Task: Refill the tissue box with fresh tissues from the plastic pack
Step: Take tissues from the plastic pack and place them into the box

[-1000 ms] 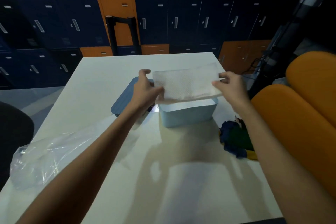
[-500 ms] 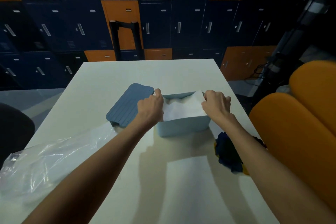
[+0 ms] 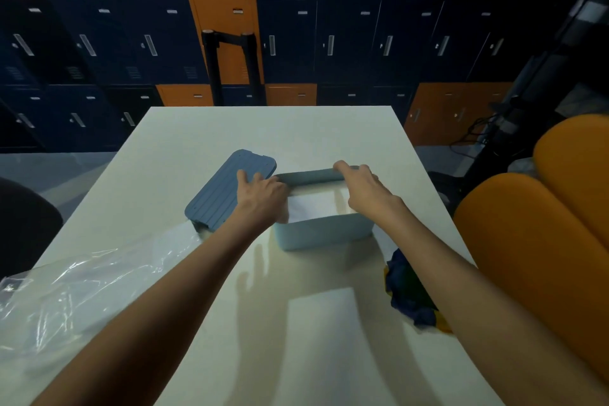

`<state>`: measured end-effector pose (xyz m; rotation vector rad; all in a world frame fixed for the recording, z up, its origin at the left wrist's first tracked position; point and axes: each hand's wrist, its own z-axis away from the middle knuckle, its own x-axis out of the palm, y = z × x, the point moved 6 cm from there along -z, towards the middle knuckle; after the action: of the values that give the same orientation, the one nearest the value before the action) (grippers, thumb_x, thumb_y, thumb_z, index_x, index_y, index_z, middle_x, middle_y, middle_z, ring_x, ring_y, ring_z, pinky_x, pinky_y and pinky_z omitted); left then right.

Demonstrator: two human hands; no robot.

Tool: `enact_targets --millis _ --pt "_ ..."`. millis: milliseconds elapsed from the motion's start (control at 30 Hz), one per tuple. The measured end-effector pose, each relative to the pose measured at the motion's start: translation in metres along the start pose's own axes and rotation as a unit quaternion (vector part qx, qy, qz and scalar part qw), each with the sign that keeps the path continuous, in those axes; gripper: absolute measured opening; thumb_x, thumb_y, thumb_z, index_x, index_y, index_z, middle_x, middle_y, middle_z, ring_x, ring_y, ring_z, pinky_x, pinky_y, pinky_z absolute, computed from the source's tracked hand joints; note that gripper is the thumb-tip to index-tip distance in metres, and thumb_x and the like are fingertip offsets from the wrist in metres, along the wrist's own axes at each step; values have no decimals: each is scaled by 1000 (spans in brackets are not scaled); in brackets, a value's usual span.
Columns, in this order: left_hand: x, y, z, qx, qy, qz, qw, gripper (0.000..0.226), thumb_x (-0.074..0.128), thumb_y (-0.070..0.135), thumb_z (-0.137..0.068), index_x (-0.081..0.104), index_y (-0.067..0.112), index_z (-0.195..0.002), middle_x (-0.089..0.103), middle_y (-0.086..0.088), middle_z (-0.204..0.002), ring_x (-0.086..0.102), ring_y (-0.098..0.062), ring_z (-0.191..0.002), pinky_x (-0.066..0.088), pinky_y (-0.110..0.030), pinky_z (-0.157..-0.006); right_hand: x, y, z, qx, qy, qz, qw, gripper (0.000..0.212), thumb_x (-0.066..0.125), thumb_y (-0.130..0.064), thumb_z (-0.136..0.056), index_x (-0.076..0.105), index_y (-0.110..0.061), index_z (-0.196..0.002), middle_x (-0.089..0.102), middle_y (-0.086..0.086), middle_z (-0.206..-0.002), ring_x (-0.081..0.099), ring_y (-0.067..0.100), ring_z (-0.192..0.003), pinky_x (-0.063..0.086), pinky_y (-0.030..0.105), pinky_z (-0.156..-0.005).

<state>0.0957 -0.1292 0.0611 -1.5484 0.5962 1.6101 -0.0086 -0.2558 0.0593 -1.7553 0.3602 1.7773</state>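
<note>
Box: on my feed the box (image 3: pixel 323 234) stood on the table (image 3: pixel 263 132), a little right of the middle and nearer the right edge than the left, with a long side toward me.
Box look: it was pale blue and open-topped, with rounded corners. The near wall was plain and caught the light, while the far rim sat darker in shade.
Tissues: the tissues (image 3: pixel 316 206) lay as a flat white stack inside the box, below the rim. I saw only the strip between the two hands, and a shadow crossed its right part.
Left hand: the left hand (image 3: pixel 263 198) sat at the box's left end. Two fingers pointed away toward the lid and the rest hid behind the back of the hand, so I could not tell whether it gripped anything.
Right hand: the right hand (image 3: pixel 362 191) was at the box's far right corner, with fingers curled over the far rim, gripping it.
Lid: the lid (image 3: pixel 227 191) was a darker blue, ribbed and round-cornered. It lay flat and skewed on the table just left of the box.
Pack: the pack (image 3: pixel 82 290) was clear, slack, crumpled plastic by the near left edge, spilling past it.
Cloth: a cloth (image 3: pixel 405 290), dark blue with some yellow, was bunched at the right edge, partly behind the right forearm.
Chair: a padded orange chair (image 3: pixel 527 241) stood beyond the right edge.
Lockers: the lockers (image 3: pixel 296 43) behind the far edge were dark blue and orange.
</note>
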Motion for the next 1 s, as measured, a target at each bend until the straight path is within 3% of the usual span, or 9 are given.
enact_targets --millis 100,233,400,500,633,700,767,867,1000 --pt "1 -1 -2 -13 -8 5 1000 22 48 11 -77 59 20 -94 52 5 -97 39 -21 -90 24 -48 -95 7 4 1 5 -4 6 1000 60 38 20 -79 33 -13 -129 41 21 -111 45 23 -76 36 28 -52" --pt "3 1 -4 -27 -28 20 999 27 45 9 -85 59 19 -106 53 2 -108 45 -25 -107 21 -54 -101 11 15 -5 30 -32 17 999 40 42 16 -82 43 -3 -117 40 19 -119 41 20 -77 37 29 -63" --pt "16 4 -6 -39 -58 33 997 31 39 11 -93 54 19 -119 48 -3 -120 45 -30 -114 22 -58 -100 12 10 -4 29 -24 -1 999 27 39 -2 -96 45 -1 -122 38 25 -128 36 28 -81 35 34 -71" --pt "17 2 -6 -38 -70 50 996 31 38 10 -93 52 18 -120 47 -4 -120 46 -31 -113 24 -59 -97 11 7 -3 33 -39 17 999 30 40 0 -95 43 -1 -125 35 24 -131 37 26 -73 34 31 -73" --pt "12 -1 -1 -25 -60 95 993 23 46 8 -87 55 16 -107 50 -3 -112 50 -28 -102 25 -60 -97 9 8 -3 64 -61 30 996 38 43 11 -86 47 0 -122 33 20 -133 35 14 -61 37 27 -61" --pt "2 -4 2 -6 11 80 997 17 52 12 -86 53 17 -102 54 0 -109 51 -26 -97 28 -57 -98 5 8 -1 75 -65 25 995 36 45 10 -86 51 0 -120 40 18 -129 52 21 -75 42 30 -65" --pt "-11 -8 8 17 114 75 990 23 53 25 -91 51 20 -113 56 2 -114 52 -26 -101 28 -52 -98 -3 5 1 82 -49 1 995 33 47 5 -87 54 -2 -118 50 16 -120 60 29 -89 47 34 -70" --pt "-32 -25 20 21 209 156 965 36 50 39 -94 49 25 -127 56 1 -125 54 -25 -109 28 -48 -98 -26 -9 7 60 30 -31 997 25 52 -8 -90 56 -10 -114 58 13 -109 59 29 -87 50 36 -75" --pt "-57 -65 43 -2 315 248 916 29 51 34 -93 56 23 -119 63 0 -117 59 -22 -102 30 -43 -97 -50 -58 20 -6 118 -108 987 23 56 -20 -90 62 -18 -112 65 7 -105 61 26 -90 53 41 -82"
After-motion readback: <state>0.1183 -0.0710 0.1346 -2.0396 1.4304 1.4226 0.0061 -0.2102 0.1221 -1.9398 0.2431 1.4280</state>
